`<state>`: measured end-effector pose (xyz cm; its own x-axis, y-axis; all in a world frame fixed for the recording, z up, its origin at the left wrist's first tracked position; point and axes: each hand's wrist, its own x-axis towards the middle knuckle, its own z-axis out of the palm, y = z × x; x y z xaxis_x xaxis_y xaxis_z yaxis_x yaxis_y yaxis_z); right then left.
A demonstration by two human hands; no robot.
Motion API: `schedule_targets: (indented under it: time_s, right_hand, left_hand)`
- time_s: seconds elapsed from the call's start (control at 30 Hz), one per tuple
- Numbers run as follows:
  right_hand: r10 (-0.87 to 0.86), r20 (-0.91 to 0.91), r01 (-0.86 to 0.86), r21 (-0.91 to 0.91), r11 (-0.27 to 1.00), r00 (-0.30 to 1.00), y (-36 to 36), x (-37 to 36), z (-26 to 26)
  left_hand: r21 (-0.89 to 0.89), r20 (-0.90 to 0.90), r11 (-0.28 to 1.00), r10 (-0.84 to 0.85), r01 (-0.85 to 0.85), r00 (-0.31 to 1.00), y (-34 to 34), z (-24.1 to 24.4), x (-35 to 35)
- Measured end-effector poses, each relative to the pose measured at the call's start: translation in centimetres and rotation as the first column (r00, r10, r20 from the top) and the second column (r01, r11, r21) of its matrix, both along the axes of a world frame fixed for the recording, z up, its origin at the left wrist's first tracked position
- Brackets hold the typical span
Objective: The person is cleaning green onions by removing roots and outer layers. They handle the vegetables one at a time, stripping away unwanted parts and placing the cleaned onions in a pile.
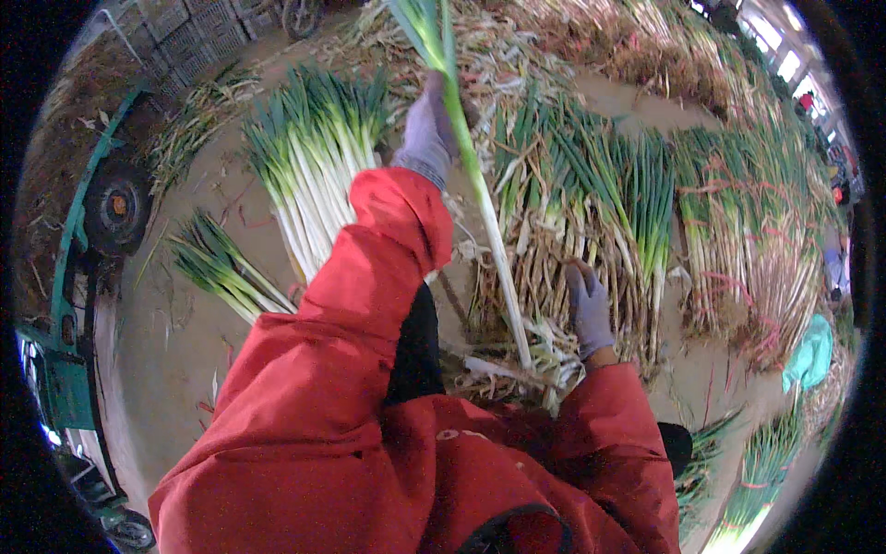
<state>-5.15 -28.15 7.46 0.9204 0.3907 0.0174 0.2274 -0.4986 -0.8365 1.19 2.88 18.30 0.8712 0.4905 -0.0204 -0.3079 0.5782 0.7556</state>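
Observation:
My left hand (pixel 432 128), in a pale knitted glove, is closed round the green upper part of a long green onion (pixel 489 225). Its white stem slants down to a heap of peeled outer leaves (pixel 550 350). Gloved too, my right hand (pixel 588 305) rests at a pile of untrimmed green onions (pixel 557 256) with brown, dry skins; its fingers are partly bent, and whether they grip a stalk is not clear. Left of my left arm lies a row of clean white-stemmed green onions (pixel 315 180), with a smaller bunch (pixel 225 270) nearer to me.
Bundles of green onions tied with red strips (pixel 751 242) stand at the right, near a turquoise bag (pixel 808 353). A green cart frame with a black wheel (pixel 116 208) is on the left. Grey crates (pixel 197 41) are stacked behind. Leaf scraps (pixel 512 76) cover the floor ahead.

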Motion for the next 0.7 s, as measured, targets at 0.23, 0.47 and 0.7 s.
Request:
schedule_targets:
  time_s: [0.23, 0.47, 0.7]
  right_hand:
    - [0.301, -0.521, -0.244, 0.177, 0.953, 0.799, 8.1, 0.2, 5.7]
    - [0.148, 0.117, -0.142, -0.054, 0.988, 0.982, 8.0, -0.9, 0.4]
    - [0.011, -0.08, 0.042, 0.631, 0.774, 0.997, 9.7, 4.8, 11.0]
  left_hand:
    - [-0.193, 0.047, 0.972, -0.129, 0.136, 0.99, -4.8, 0.1, 1.2]
    - [0.001, 0.003, 0.988, -0.156, 0.156, 0.988, -4.6, -0.3, 1.3]
    - [-0.06, -0.015, 0.91, -0.412, 0.411, 0.911, -6.4, -0.4, 1.0]
